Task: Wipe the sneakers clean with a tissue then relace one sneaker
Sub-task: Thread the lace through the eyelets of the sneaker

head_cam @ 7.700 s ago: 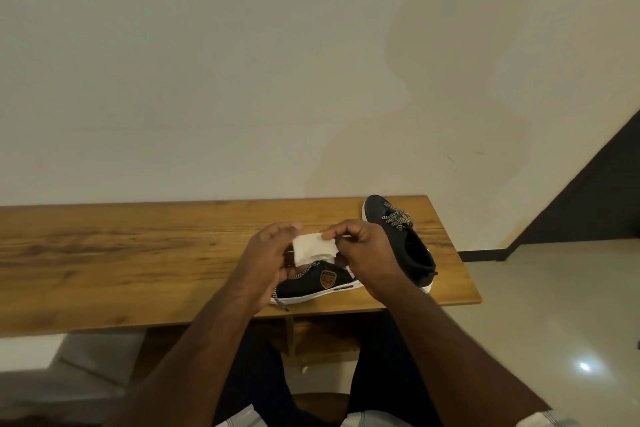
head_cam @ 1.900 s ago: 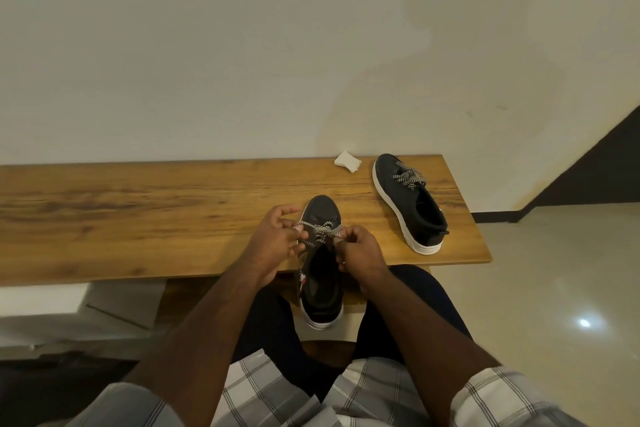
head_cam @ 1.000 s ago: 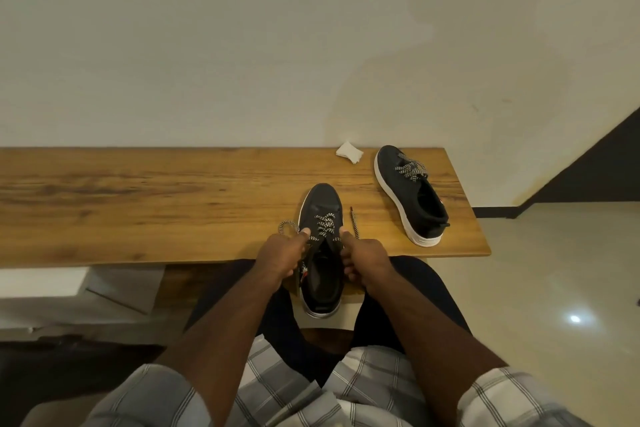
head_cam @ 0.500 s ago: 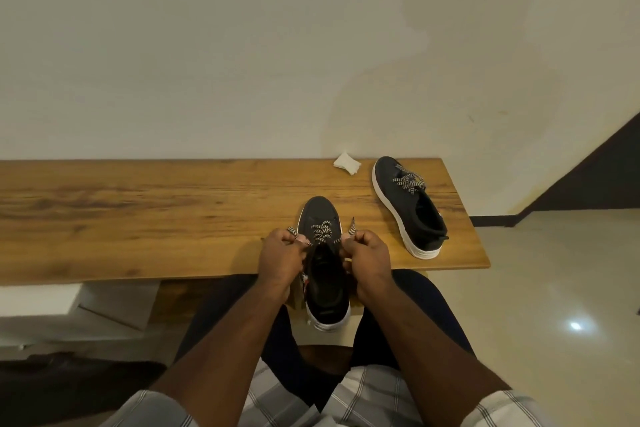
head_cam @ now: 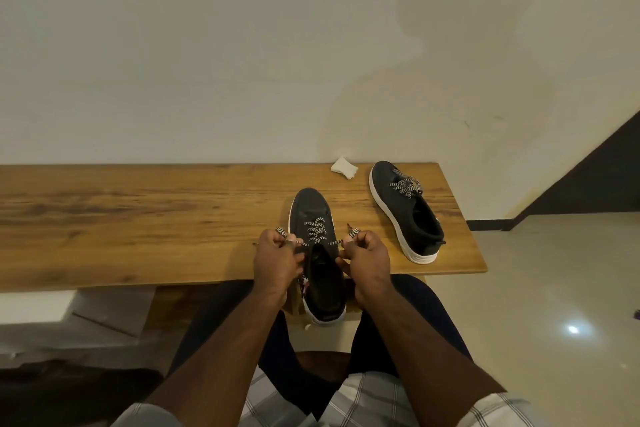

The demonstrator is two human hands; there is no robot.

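On the table's (head_cam: 138, 218) near edge, both hands' fingers (head_cam: 291, 250) pinch the near sneaker's (head_cam: 318, 274) lace ends (head_cam: 352, 230).

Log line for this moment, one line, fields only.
phase: relacing | left hand: pinches lace end | right hand: pinches lace end | near sneaker: overhangs table edge | tissue: set aside | other sneaker: laced

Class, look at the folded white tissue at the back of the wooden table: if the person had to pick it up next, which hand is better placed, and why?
Probably the right hand: the folded white tissue lies toward its side, beyond the near black sneaker. Both hands pinch the checked lace, so either must release first; the left hand would cross the sneaker.
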